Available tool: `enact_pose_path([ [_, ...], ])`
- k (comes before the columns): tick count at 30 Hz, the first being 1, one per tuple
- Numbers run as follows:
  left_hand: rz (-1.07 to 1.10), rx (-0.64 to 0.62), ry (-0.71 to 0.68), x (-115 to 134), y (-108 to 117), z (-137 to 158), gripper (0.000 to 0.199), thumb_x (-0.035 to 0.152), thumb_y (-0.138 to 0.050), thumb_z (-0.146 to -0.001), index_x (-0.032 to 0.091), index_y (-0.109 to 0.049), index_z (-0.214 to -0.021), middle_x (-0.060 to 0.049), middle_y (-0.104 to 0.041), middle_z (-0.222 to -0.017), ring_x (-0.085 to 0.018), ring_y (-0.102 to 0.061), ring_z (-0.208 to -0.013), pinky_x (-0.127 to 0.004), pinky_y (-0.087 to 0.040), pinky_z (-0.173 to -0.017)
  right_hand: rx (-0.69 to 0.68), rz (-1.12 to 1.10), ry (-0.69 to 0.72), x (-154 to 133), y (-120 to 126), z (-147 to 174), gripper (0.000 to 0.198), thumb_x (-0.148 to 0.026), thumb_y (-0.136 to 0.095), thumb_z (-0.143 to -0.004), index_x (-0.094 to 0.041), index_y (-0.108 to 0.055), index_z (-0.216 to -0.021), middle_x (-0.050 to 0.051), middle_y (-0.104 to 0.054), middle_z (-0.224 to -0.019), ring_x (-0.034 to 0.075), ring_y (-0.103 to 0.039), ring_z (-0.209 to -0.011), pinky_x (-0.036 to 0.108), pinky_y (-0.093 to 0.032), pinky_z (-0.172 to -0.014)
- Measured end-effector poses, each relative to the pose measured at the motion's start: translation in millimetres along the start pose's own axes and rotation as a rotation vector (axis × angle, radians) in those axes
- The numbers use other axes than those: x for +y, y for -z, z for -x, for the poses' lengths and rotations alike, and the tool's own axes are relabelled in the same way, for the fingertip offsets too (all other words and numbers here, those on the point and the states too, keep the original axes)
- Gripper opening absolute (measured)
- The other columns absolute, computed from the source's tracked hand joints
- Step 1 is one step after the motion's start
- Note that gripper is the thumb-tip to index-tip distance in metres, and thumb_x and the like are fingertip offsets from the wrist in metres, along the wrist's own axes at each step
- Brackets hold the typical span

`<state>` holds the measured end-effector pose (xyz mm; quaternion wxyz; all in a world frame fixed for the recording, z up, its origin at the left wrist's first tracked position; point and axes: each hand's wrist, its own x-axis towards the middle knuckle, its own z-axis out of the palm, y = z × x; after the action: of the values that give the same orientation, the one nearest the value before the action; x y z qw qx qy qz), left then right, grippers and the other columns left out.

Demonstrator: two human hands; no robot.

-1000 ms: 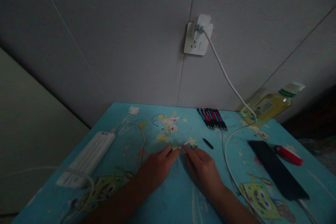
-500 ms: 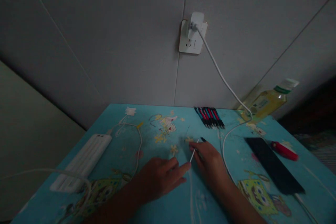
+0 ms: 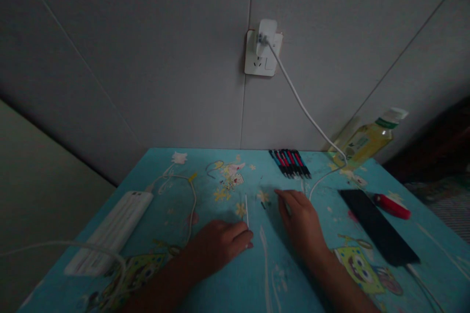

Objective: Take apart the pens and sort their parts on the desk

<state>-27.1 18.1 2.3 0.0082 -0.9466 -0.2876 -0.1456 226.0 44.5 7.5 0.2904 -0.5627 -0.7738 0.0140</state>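
Seen from the head camera, a person's left hand (image 3: 223,243) grips the near end of a slim white rod (image 3: 247,211), its free end pointing toward the wall (image 3: 176,83). The right hand (image 3: 299,217) is apart from it, fingers curled; whether they pinch anything cannot be told. A small dark piece (image 3: 263,205) lies on the blue tabletop (image 3: 235,288) between the two. The step in hand appears to be handling the rod; the next move seems to call for fine fingertip control. Open room lies between the hands. Beyond the right hand, pens (image 3: 290,164) line the far edge, and a white cable (image 3: 304,110) passes close behind it, a possible snag.
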Motion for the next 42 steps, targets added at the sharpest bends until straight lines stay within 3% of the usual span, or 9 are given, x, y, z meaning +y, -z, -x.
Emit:
enact_pose_path([
  [5, -0.009, -0.053, 0.092, -5.9, -1.4, -0.9, 0.019, 0.029, -0.045, -0.103, 0.021, -0.061, -0.111, 0.0, -0.065, -0.094, -0.016, -0.066, -0.073, -0.029, -0.049, -0.06, -0.076, 0.211, -0.178, 23.2, 6.5, -1.0, 0.029, -0.021, -0.055, -0.094, -0.019, -0.066, -0.12, 0.012, -0.068, -0.107, 0.024, -0.064, -0.097, 0.037, -0.047, -0.091],
  [12, -0.041, -0.13, 0.16, -8.0, -5.0, -1.1, 0.018, 0.026, -0.048, -0.101, 0.022, -0.061, -0.112, -0.002, -0.065, -0.102, -0.017, -0.066, -0.076, -0.031, -0.052, -0.063, -0.138, 0.214, -0.216, 18.6, 1.5, 0.4, 0.029, -0.025, -0.054, -0.094, -0.02, -0.066, -0.119, 0.009, -0.072, -0.098, 0.023, -0.066, -0.092, 0.033, -0.046, -0.086],
  [21, -0.065, -0.15, 0.186, -8.7, -4.9, -2.7, 0.018, 0.027, -0.051, -0.1, 0.023, -0.061, -0.114, -0.002, -0.064, -0.105, -0.018, -0.067, -0.077, -0.03, -0.052, -0.062, -0.163, 0.207, -0.181, 9.4, 0.5, 2.8, 0.03, -0.03, -0.055, -0.094, -0.021, -0.064, -0.121, 0.009, -0.071, -0.101, 0.024, -0.065, -0.093, 0.034, -0.045, -0.087],
  [34, -0.081, -0.147, 0.204, -6.5, 0.3, -4.0, 0.014, 0.026, -0.055, -0.098, 0.024, -0.062, -0.109, -0.001, -0.062, -0.103, -0.016, -0.065, -0.074, -0.028, -0.049, -0.059, -0.119, 0.221, -0.14, 5.4, 4.1, 2.1, 0.028, -0.023, -0.052, -0.096, -0.019, -0.064, -0.121, 0.01, -0.068, -0.105, 0.024, -0.063, -0.097, 0.034, -0.044, -0.087],
  [38, -0.078, -0.155, 0.202, -6.1, -0.8, -3.8, 0.016, 0.027, -0.057, -0.097, 0.024, -0.061, -0.112, -0.001, -0.063, -0.104, -0.017, -0.065, -0.076, -0.028, -0.05, -0.061, -0.079, 0.184, -0.071, -11.2, 5.0, 4.5, 0.019, -0.023, -0.052, -0.097, -0.019, -0.068, -0.106, 0.009, -0.068, -0.098, 0.023, -0.061, -0.092, 0.034, -0.042, -0.085],
  [42, -0.083, -0.148, 0.196, -5.7, -4.5, -3.7, 0.018, 0.029, -0.057, -0.097, 0.025, -0.061, -0.113, -0.001, -0.063, -0.104, -0.017, -0.065, -0.074, -0.029, -0.05, -0.059, -0.168, 0.219, 0.022, -35.2, -2.4, 9.8, 0.016, -0.019, -0.054, -0.096, -0.022, -0.068, -0.102, 0.005, -0.067, -0.09, 0.022, -0.061, -0.082, 0.034, -0.041, -0.078],
])
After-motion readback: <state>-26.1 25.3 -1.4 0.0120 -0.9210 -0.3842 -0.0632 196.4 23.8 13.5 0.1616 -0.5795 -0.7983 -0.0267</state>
